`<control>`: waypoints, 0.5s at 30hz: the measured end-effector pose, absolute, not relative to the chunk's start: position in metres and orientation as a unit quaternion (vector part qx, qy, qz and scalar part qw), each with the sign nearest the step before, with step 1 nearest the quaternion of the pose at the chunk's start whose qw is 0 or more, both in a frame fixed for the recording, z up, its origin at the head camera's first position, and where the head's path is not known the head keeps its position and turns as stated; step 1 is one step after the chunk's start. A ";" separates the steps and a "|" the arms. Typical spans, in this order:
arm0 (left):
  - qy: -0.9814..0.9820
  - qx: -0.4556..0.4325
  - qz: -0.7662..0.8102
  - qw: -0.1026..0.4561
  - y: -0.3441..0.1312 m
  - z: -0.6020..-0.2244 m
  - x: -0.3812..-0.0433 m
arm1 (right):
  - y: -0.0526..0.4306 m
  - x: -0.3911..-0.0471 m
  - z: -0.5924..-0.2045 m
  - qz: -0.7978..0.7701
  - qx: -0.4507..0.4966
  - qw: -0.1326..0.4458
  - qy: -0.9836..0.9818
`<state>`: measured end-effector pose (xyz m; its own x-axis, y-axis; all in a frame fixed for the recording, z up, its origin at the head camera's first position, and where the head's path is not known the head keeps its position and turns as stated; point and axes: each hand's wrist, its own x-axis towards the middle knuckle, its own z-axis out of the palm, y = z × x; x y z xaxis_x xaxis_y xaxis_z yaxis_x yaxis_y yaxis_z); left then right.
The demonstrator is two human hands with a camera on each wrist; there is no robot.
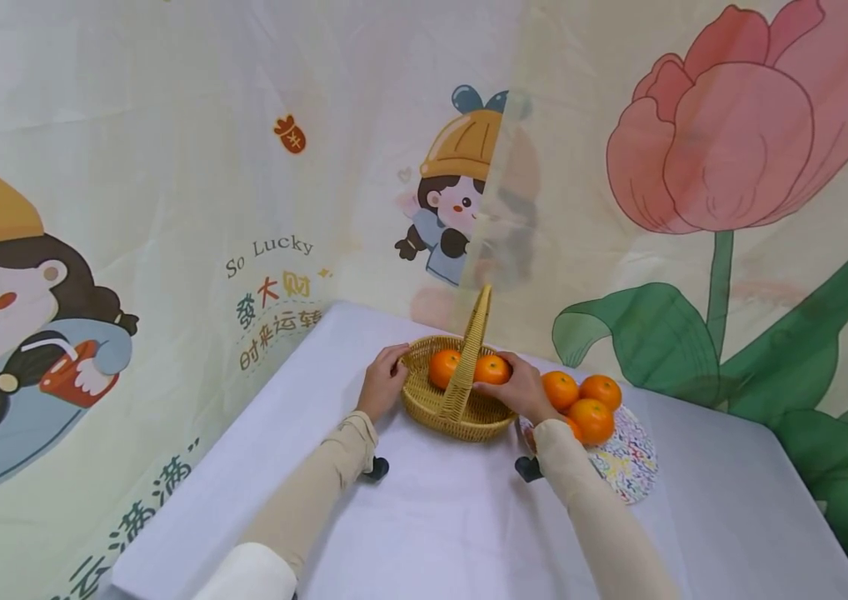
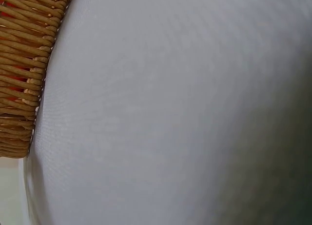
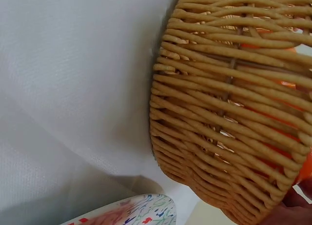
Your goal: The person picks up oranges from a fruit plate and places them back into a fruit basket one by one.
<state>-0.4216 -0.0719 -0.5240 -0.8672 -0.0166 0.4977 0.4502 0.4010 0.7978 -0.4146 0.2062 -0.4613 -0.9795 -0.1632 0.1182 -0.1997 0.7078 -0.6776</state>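
On the white table [image 1: 431,517] sits a brown basket [image 1: 460,427], its long way running side to side, from one hand to the other. Its handle [image 1: 475,333] stands up and crosses the short way. The left hand [image 1: 385,382] pinches the basket's left edge. The right hand [image 1: 527,390] has its fingers around an orange [image 1: 492,368] inside, right of the handle. Another orange [image 1: 441,368] lies left of the handle. To the right, more oranges [image 1: 592,422] sit on a spotty plate [image 1: 632,458], partly hidden by the right arm [image 1: 596,508].
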 end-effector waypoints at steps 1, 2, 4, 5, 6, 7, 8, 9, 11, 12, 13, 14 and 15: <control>-0.809 -0.132 -0.530 0.218 -0.072 -0.524 -0.422 | 0.206 -0.416 -0.463 0.366 0.098 0.025 -0.925; -0.810 -0.130 -0.529 0.216 -0.071 -0.524 -0.422 | 0.206 -0.416 -0.464 0.363 0.098 0.026 -0.926; -0.812 -0.130 -0.527 0.215 -0.071 -0.525 -0.422 | 0.206 -0.417 -0.465 0.357 0.101 0.031 -0.928; -0.812 -0.130 -0.526 0.215 -0.071 -0.525 -0.422 | 0.205 -0.417 -0.467 0.355 0.102 0.034 -0.929; -0.812 -0.130 -0.526 0.216 -0.071 -0.525 -0.423 | 0.205 -0.417 -0.467 0.352 0.104 0.036 -0.930; -0.811 -0.132 -0.527 0.217 -0.071 -0.525 -0.423 | 0.204 -0.417 -0.468 0.348 0.106 0.038 -0.931; -0.810 -0.134 -0.527 0.219 -0.071 -0.525 -0.423 | 0.204 -0.416 -0.468 0.344 0.109 0.040 -0.932; -0.809 -0.136 -0.527 0.221 -0.071 -0.525 -0.423 | 0.203 -0.416 -0.468 0.340 0.111 0.041 -0.933; -0.809 -0.138 -0.526 0.223 -0.071 -0.525 -0.423 | 0.202 -0.416 -0.468 0.327 0.114 0.040 -0.937; -0.809 -0.139 -0.526 0.224 -0.071 -0.525 -0.422 | 0.201 -0.415 -0.468 0.322 0.114 0.039 -0.939; -0.808 -0.140 -0.526 0.224 -0.071 -0.525 -0.422 | 0.200 -0.415 -0.468 0.317 0.114 0.039 -0.941; -0.808 -0.141 -0.526 0.226 -0.071 -0.526 -0.423 | 0.200 -0.415 -0.468 0.313 0.115 0.040 -0.942; -0.808 -0.142 -0.525 0.226 -0.071 -0.526 -0.422 | 0.200 -0.414 -0.469 0.310 0.115 0.041 -0.943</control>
<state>-0.4224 -0.0710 -0.5257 -0.8580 -0.0078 0.5136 0.4663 0.4076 0.7852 -0.4145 0.2000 -0.4687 -0.9700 -0.1924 0.1487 -0.2431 0.7811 -0.5751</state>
